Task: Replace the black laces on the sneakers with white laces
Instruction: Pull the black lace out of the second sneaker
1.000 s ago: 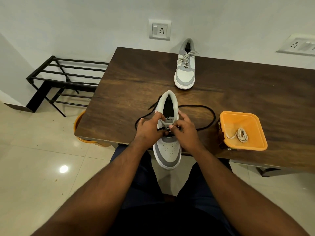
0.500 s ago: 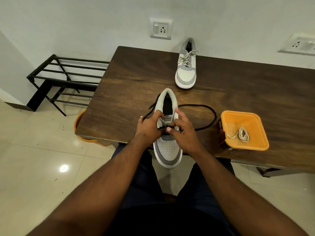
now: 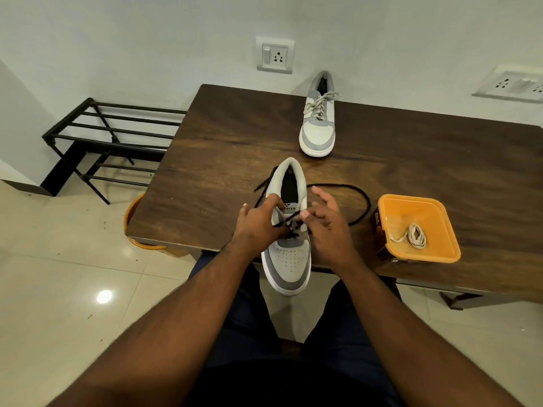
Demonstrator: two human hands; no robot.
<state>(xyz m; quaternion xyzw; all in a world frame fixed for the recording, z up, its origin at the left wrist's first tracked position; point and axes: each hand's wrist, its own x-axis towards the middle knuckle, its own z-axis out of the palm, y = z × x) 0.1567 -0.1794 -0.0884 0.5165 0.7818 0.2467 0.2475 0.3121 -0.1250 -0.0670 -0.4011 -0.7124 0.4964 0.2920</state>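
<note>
A dark wood-grain table (image 3: 411, 160) with a matt finish holds a suede-like grey sneaker (image 3: 289, 230) and, to its right, a smooth orange plastic tub (image 3: 440, 254). Left of the table, a black metal rack (image 3: 111, 136) stands on glossy floor tiles (image 3: 58, 274).

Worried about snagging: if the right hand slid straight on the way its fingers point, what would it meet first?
The right hand points up-left, so it would probably meet the near sneaker's collar and tongue first; depth is unclear from this view.
</note>
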